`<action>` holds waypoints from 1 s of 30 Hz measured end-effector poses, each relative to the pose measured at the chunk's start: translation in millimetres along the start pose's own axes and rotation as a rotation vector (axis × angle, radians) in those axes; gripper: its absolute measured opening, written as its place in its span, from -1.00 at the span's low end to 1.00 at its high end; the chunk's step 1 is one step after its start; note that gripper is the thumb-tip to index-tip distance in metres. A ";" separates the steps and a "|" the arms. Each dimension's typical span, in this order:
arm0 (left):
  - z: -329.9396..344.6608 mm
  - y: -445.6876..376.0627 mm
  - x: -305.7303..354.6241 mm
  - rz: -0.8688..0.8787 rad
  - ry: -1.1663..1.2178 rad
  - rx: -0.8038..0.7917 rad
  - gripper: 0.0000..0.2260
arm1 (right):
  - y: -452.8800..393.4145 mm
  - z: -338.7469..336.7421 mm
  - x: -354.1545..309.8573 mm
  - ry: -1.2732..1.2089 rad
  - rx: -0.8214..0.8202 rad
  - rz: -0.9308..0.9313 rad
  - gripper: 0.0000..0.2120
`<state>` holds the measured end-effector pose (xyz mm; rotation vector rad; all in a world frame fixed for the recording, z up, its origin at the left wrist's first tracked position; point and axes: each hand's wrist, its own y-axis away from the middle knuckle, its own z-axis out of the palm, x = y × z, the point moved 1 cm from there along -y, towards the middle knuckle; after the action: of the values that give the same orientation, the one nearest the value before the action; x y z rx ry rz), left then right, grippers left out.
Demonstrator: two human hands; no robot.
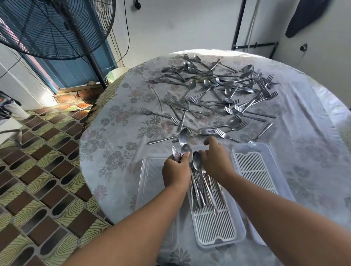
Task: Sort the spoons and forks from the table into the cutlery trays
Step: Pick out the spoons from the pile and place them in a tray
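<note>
- A round table point(115, 154) under a glossy floral cloth stands on a patterned tile floor, a standing fan point(53, 27) beyond its far left edge.
- Loose steel forks and spoons point(219, 91) lie tangled across the far half.
- Three clear plastic trays point(218, 231) with white slotted inserts sit at the near edge.
- The left hand point(175, 170) grips a bundle of spoons point(184, 144) over the middle tray; the right hand point(216, 161), beside it, has curled fingers touching a spoon there.

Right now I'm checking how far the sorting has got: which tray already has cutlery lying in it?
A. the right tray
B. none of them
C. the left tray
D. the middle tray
D: spoons lie on the white grid of the middle tray, while the left tray and the right tray show no cutlery.
</note>
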<state>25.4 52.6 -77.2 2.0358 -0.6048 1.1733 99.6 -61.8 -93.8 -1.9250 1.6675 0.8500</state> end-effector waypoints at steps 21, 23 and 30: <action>10.8 36.4 0.9 -0.110 -0.307 -0.145 -0.66 | 50.4 19.0 12.9 -0.480 -0.011 0.466 -0.89; 10.6 37.5 2.7 -0.099 -0.399 -0.178 -0.66 | 47.7 17.1 9.6 -0.362 0.023 0.442 -0.90; 8.8 29.7 19.4 -0.120 -0.516 -0.238 -0.43 | 47.9 16.4 3.3 -0.315 0.027 0.371 -0.84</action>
<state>19.2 25.7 -53.1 2.1322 -0.8094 0.4718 50.1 -60.7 -105.1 -1.3909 1.8468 1.1921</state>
